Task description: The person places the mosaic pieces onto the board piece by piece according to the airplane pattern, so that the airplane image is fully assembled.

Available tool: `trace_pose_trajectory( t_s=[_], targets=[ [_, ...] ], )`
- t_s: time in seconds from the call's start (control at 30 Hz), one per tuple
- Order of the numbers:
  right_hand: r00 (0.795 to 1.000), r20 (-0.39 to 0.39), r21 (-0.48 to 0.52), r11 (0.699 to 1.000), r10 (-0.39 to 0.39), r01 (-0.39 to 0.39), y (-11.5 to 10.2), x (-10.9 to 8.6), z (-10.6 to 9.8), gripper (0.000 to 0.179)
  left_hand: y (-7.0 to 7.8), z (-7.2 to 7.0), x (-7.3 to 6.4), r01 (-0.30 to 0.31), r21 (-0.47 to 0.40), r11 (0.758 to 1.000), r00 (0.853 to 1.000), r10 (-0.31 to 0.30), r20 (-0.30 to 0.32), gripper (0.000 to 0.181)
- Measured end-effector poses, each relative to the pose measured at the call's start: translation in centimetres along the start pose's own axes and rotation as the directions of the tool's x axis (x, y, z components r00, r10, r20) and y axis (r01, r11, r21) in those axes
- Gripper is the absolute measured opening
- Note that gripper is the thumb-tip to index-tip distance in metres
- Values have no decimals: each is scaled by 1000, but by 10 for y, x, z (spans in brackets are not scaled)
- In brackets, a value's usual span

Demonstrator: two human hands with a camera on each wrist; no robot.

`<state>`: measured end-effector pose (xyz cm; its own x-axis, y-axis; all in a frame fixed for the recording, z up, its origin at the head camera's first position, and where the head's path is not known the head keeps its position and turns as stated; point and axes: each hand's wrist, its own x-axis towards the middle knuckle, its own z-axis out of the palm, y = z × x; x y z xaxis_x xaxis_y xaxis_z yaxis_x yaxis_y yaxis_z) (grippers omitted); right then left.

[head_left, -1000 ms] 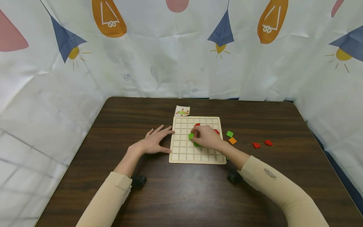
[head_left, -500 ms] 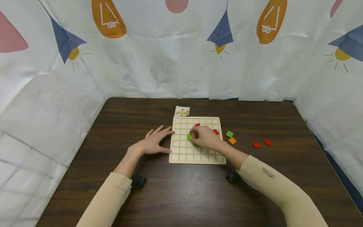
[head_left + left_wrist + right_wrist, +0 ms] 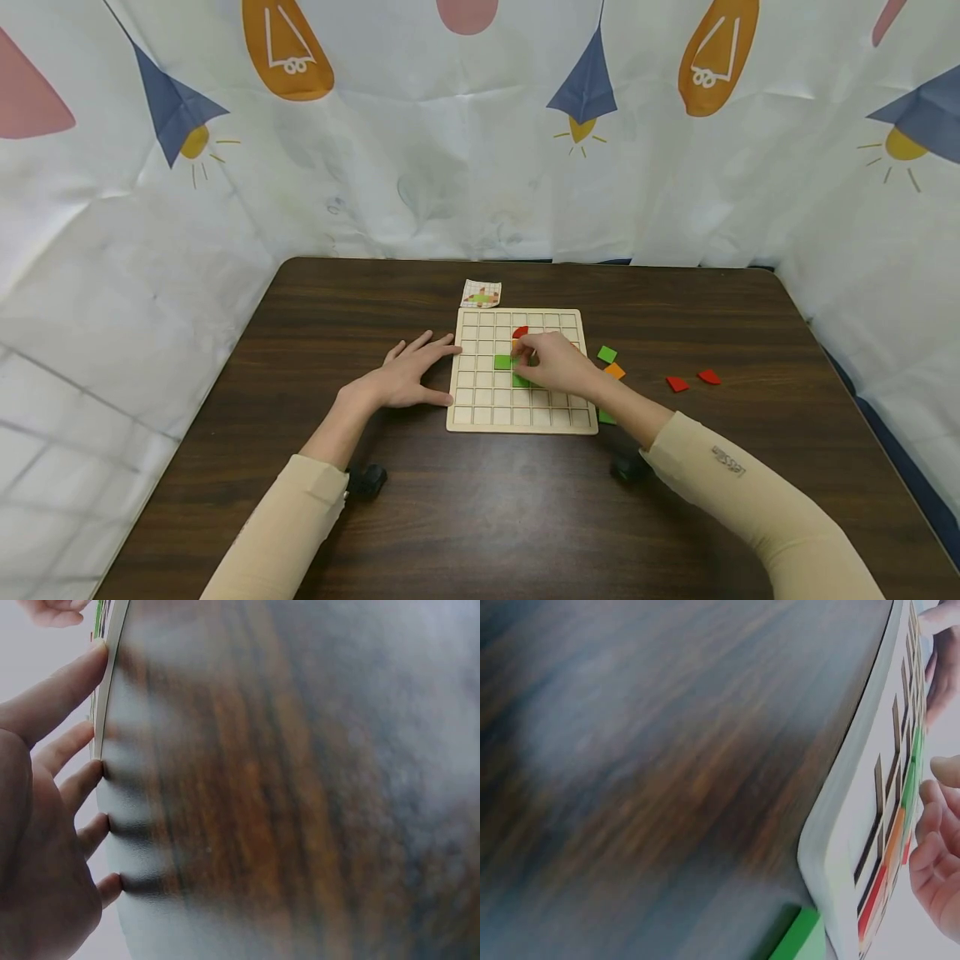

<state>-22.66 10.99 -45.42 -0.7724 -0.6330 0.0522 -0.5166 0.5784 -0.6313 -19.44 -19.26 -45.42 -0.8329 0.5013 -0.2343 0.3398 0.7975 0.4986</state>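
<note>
A pale wooden grid board (image 3: 480, 408) lies on the dark table. My left hand (image 3: 402, 375) is at its left side with fingers spread, thumb and index finger touching the board's edge. Over the middle of the board is my right hand (image 3: 558, 363), fingers bent and thumb apart from them; I see no tile between them. Left of its fingertips, a green square tile (image 3: 502, 362) sits in a cell. Another green tile (image 3: 521, 381) lies below the fingers, and a red rounded tile (image 3: 521, 332) above them. The right wrist view shows green, orange and red tiles (image 3: 871, 901) partly hidden by the hand.
A small pattern card (image 3: 482, 293) lies behind the board. To the right are a green tile (image 3: 607, 354), an orange tile (image 3: 615, 371) and two red tiles (image 3: 678, 384). One more green tile (image 3: 607, 417) touches or nearly touches the board's right edge.
My right hand slid the green square slightly left into its cell, then let go and drew back to the right. My left hand stays at the board's edge.
</note>
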Motion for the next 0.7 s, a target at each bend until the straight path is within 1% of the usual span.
trace_pose_trajectory(
  t_s=[0.2, 0.5, 0.7],
  targets=[
    [1000, -3, -3, 1000, 29, -29, 4, -7, -8, 16, 0, 0, 0, -3, 1, 1000, 1000, 3, -1, 88],
    [999, -33, 14, 1000, 26, -25, 16, -18, -21, 14, -1, 1, 0, -3, -1, 1000, 1000, 3, -5, 89],
    [997, -43, 11, 998, 59, -59, 24, -25, -28, 13, 0, 0, 0, -2, -1, 1000, 1000, 2, -2, 89]
  ],
)
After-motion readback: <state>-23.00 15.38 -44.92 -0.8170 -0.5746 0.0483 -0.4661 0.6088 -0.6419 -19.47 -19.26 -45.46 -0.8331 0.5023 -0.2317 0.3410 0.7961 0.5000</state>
